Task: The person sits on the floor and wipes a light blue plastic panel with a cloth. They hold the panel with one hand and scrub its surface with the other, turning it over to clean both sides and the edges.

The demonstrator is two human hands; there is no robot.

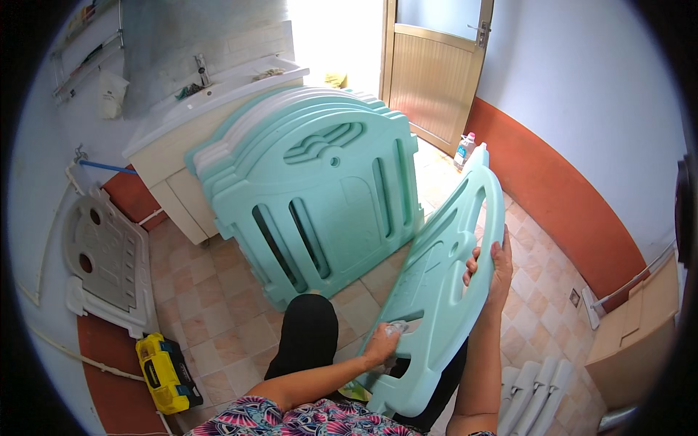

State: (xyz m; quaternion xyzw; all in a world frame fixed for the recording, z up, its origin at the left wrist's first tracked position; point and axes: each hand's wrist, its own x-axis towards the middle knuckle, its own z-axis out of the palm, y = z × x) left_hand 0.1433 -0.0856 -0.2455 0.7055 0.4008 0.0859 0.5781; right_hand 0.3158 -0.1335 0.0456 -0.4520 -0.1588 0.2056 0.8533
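Observation:
A mint-green plastic playpen panel [436, 261] stands tilted between my knees, with slots and a cut-out along its curved edge. My right hand [493, 267] grips that edge, its fingers through the cut-out. My left hand [383, 343] presses a crumpled pale cloth or wipe [396, 327] against the panel beside a slot. In front stands a stack of similar panels [327, 191], mint-green and white, leaning by the washbasin cabinet.
At the left, a grey-white plastic panel [106, 256] leans on the wall above a yellow toolbox [166, 373]. A washbasin [191, 103], an open door [436, 76] and a plastic bottle [464, 150] lie beyond. White plastic parts [537, 395] and a wooden cabinet [635, 327] are at the right.

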